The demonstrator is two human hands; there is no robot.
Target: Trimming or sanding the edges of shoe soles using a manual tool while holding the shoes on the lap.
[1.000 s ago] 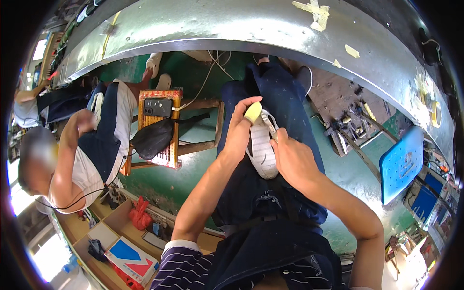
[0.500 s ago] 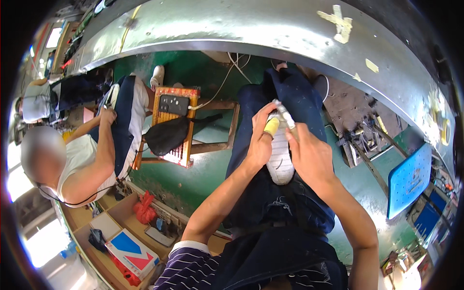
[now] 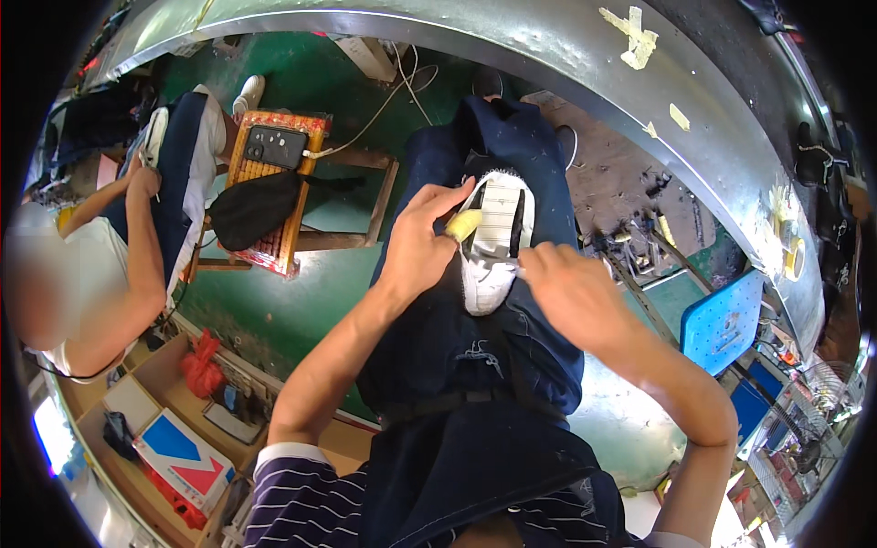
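A white shoe (image 3: 489,290) with an upturned sole side, dark along its inner rim, lies on the dark blue apron over my lap. My left hand (image 3: 422,239) is closed on its left edge, a yellow wrap (image 3: 463,225) covering the thumb. In my closed right hand (image 3: 574,290) is a metal hand tool (image 3: 494,259), its grey end lying across the lower part of the shoe's underside. The fingers hide most of the tool, so its exact kind cannot be made out.
A metal bench edge (image 3: 512,41) curves across the far side. At left, a wooden stool (image 3: 265,254) bears a phone (image 3: 277,146) and a black pouch (image 3: 256,212); a co-worker (image 3: 110,251) sits beyond. A blue stool (image 3: 723,321) stands at right, an open drawer (image 3: 137,365) lower left.
My right hand with the tool has moved from the shoe's upper end down toward its lower end. The shoe's underside shows more fully. The whole view has shifted.
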